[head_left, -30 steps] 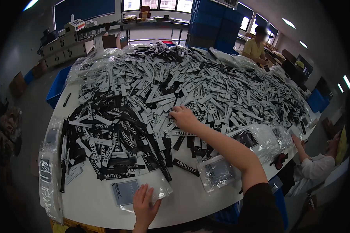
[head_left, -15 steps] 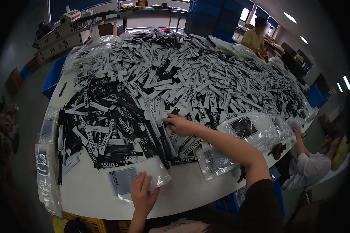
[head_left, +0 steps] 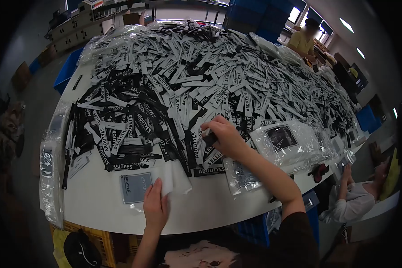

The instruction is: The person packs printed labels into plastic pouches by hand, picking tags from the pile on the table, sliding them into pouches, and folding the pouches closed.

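Note:
My left hand (head_left: 155,204) is closed on the right part of a clear plastic bag (head_left: 179,179), which has a grey printed panel (head_left: 136,187) and lies at the table's front edge. Over the strips at the centre, my right hand (head_left: 223,135) pinches a small dark piece (head_left: 209,139), partly hidden by the fingers. Black and white printed strips (head_left: 140,120) lie around and beyond it in a wide heap. To the right of the pinching hand are more clear bags (head_left: 281,138) with dark panels.
Flat plastic bags (head_left: 52,178) line the left edge of the white table (head_left: 94,213). A blue bin (head_left: 68,71) stands beyond that edge. A co-worker in white (head_left: 355,201) sits at the right, and another in yellow (head_left: 303,42) is at the back.
My right hand has lifted from the strips with a dark piece in its fingers. My left hand now grips the bag, whose right part is raised and folded. The view has tilted down.

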Available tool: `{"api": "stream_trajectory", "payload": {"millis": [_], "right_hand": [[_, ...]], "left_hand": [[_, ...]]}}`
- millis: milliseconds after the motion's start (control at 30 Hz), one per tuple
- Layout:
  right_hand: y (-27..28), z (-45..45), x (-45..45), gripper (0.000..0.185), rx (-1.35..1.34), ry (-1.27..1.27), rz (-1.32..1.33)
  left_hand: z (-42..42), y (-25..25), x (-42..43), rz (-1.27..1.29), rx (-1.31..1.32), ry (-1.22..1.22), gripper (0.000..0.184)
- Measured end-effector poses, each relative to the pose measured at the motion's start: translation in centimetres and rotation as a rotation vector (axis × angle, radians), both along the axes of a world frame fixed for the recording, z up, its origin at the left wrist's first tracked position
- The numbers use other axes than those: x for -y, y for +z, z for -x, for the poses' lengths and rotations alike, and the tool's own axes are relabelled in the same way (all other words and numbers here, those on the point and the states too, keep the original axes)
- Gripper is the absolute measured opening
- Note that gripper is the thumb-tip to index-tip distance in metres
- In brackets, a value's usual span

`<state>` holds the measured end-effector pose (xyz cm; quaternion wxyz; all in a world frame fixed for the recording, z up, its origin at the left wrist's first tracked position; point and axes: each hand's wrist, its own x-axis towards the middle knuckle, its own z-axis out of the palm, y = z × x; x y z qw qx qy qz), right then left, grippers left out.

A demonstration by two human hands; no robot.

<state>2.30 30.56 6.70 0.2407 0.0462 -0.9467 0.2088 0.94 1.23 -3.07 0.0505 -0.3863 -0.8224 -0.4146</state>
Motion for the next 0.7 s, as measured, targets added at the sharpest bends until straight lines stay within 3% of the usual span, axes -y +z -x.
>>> {"api": "stream_trajectory", "payload": {"millis": [67, 133, 200, 300, 367, 433, 500, 533, 633, 667, 700], "right_hand": [[1.5, -2.3, 2.1, 0.013, -0.099, -0.036, 0.128], [0.0, -6.0, 4.8, 0.014, -0.187, -0.089, 1.073], [-3.0, -8.2, 7.6, 0.013, -0.430, 0.010, 0.969], [-7.3, -10.3, 11.4, 0.014, -0.296, -0.170, 1.176], [-7.6, -11.4, 13.3, 0.014, -0.094, -0.238, 1.512], [-7.8, -12.3, 14.2, 0.016, -0.154, -0.223, 1.491], [-7.9, -12.1, 14.8, 0.017, -0.508, -0.316, 0.916], [-8.7, -11.9, 14.6, 0.011, -0.432, -0.283, 1.041], [-9.7, -12.2, 15.1, 0.005, -0.182, -0.305, 1.295], [-9.2, -12.2, 15.5, 0.013, -0.315, -0.247, 1.188], [-9.4, -11.9, 15.7, 0.013, -0.306, -0.238, 1.210]], "left_hand": [[0.0, 0.2, 0.0, 0.007, 0.025, 0.026, 0.051], [0.1, 0.7, -0.2, 0.046, -0.021, -0.035, 0.052], [0.1, 0.8, -0.3, 0.028, 0.008, -0.027, 0.052], [0.4, 0.9, -0.1, 0.018, 0.052, -0.032, 0.052], [0.9, 1.4, 0.3, 0.034, 0.068, -0.054, 0.051], [1.2, 2.3, 0.5, 0.096, 0.146, -0.117, 0.044], [1.1, 2.3, 0.5, 0.059, 0.287, -0.049, 0.038], [1.0, 2.2, 0.6, 0.017, 0.419, 0.021, 0.034], [0.6, 2.1, 0.1, 0.017, 0.349, 0.061, 0.031], [0.5, 2.7, 0.2, 0.034, 0.351, 0.081, 0.031], [0.6, 3.9, 0.2, 0.105, 0.574, 0.202, 0.031]]}}
